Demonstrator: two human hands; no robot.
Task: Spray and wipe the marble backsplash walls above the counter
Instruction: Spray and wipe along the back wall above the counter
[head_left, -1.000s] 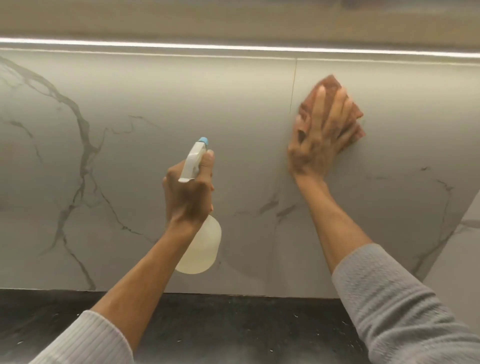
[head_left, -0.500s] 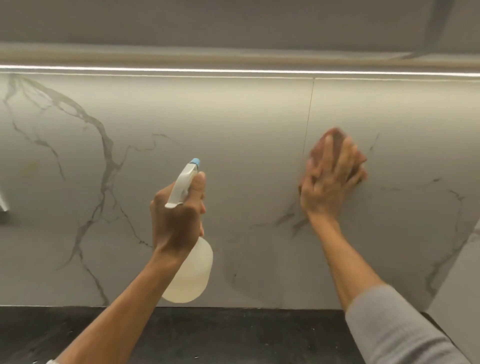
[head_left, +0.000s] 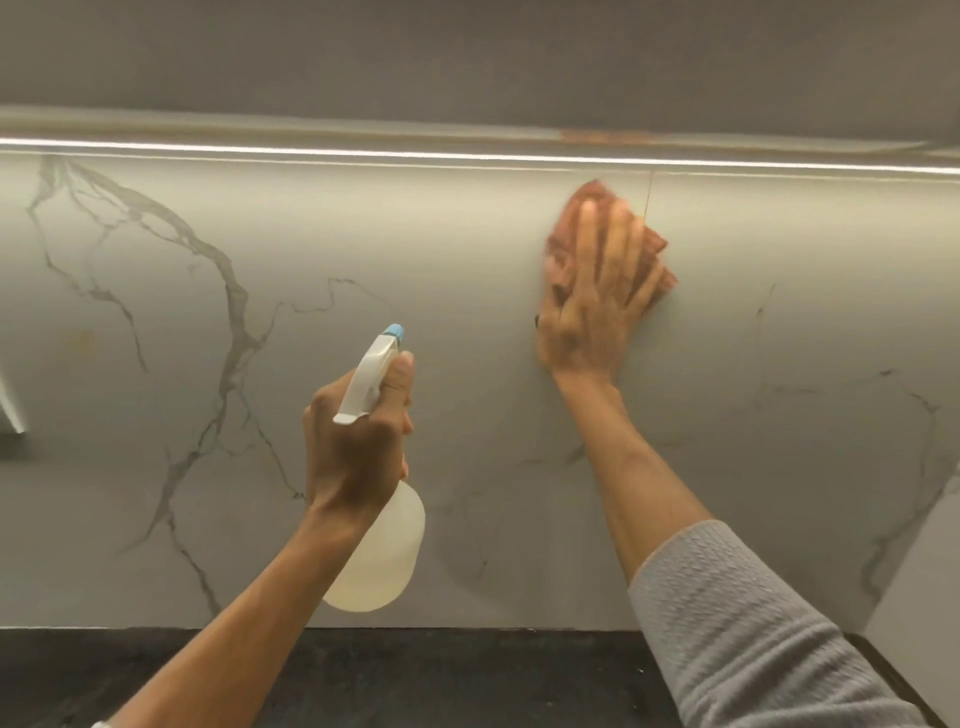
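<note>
The grey marble backsplash (head_left: 467, 312) with dark veins fills the view above a dark counter (head_left: 441, 675). My right hand (head_left: 592, 306) presses a reddish-brown cloth (head_left: 657, 249) flat against the wall, high up near the light strip and over a vertical seam. My left hand (head_left: 358, 447) grips a white spray bottle (head_left: 379, 556) by its neck; the blue nozzle (head_left: 393, 331) points up toward the wall, and the pale round body hangs below the hand.
A bright light strip (head_left: 363, 151) runs under the upper cabinet (head_left: 467, 62). A side wall panel (head_left: 924, 561) meets the backsplash at the right corner. A metallic object (head_left: 10, 410) pokes in at the left edge.
My right hand with the cloth slid down the wall, then back up and slightly left to near the light strip. The left hand holds the bottle much as before; the view has tilted up.
</note>
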